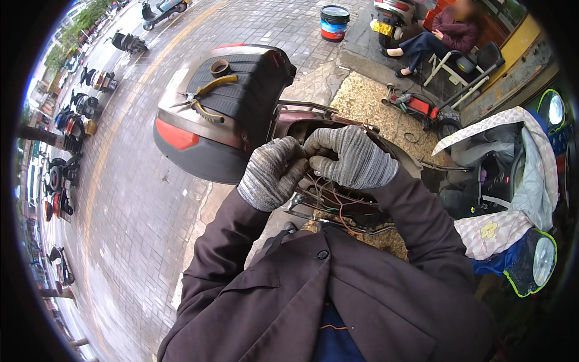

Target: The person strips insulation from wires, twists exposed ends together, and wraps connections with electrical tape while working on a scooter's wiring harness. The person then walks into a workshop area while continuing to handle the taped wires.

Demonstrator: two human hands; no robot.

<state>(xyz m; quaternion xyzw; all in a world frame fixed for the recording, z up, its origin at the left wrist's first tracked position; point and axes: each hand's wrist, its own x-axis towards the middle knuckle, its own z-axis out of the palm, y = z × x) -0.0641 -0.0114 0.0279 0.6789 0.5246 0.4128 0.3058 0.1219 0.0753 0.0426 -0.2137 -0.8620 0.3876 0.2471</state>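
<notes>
Head view: left hand and right hand, in grey knit gloves, are pressed together, pinched on thin reddish-brown wires inside the opened scooter body. Yellow-handled pliers lie at 10 o'clock on the black seat. Strands are best kept taut, fingertips close.

Location is an open-air scooter repair spot on a brick-paved pavement beside a street. A scooter stands opened up, its loose wires exposed. Yellow-handled pliers and a tape roll lie on its rear top box. More scooters are parked along the kerb. A paint bucket, a red power tool and a covered scooter stand near the shopfront, where a person sits on a chair.
</notes>
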